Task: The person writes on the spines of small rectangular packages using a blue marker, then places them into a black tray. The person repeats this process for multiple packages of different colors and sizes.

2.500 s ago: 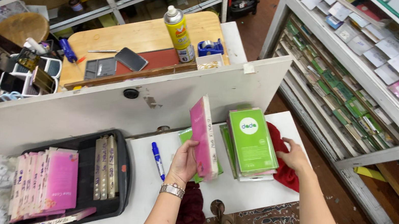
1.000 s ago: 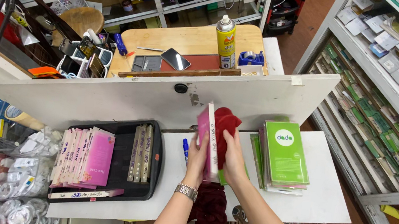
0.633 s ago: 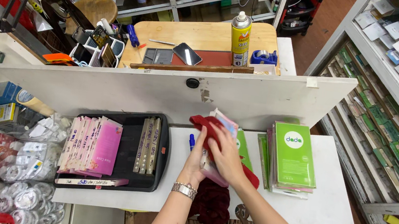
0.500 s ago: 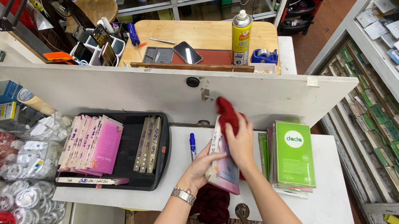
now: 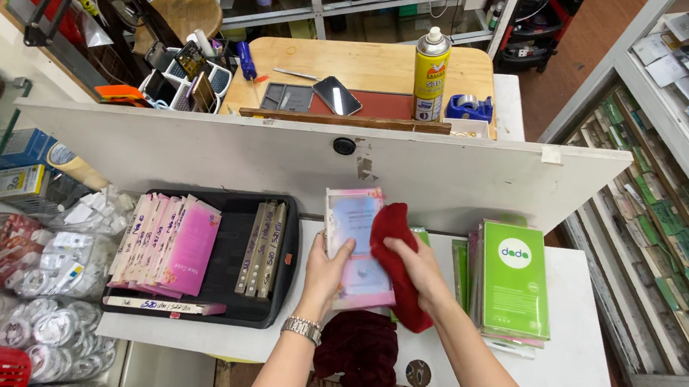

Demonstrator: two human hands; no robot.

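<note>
Left hand (image 5: 325, 264): curled around left edge of flat pink plastic-wrapped packet (image 5: 358, 248), above white surface (image 5: 580, 358).
Right hand (image 5: 412, 262): clenched on dark red cloth (image 5: 396, 258), pressed against packet's right side.

Flat pink packet (image 5: 356, 244) upright at table centre; green packet stack (image 5: 515, 280) right of it; pink packets (image 5: 169, 243) filed in black tray (image 5: 288, 253); dark phone screen (image 5: 338, 95) on wooden bench behind.
</note>
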